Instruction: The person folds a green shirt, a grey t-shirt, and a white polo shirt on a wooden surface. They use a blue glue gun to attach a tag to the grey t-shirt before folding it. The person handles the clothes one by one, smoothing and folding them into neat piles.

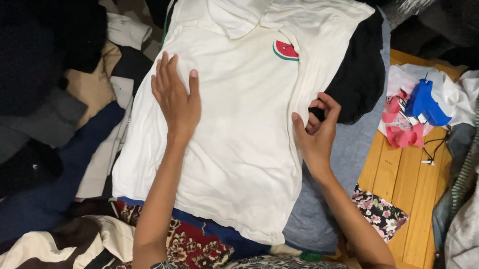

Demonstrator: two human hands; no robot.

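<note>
- White polo shirt [239, 129]: lies face up and spread out on a heap of clothes, collar at the top; small watermelon patch [285, 51] on the chest
- Left hand [177, 97]: released, palm down, fingers stretched flat on the shirt's left part
- Right hand [316, 129]: fingers curled, pinching the shirt's right edge by the side seam
- Black garment [359, 75]: partly beneath the shirt's right side
- Blue-grey cloth [358, 143]: under the right hand
- Wooden slatted board [408, 179]: to the right; blue tool [425, 103] and pink items [401, 134] rest at its far end
- Dark navy garment [47, 193]: at the left, just beside the shirt
</note>
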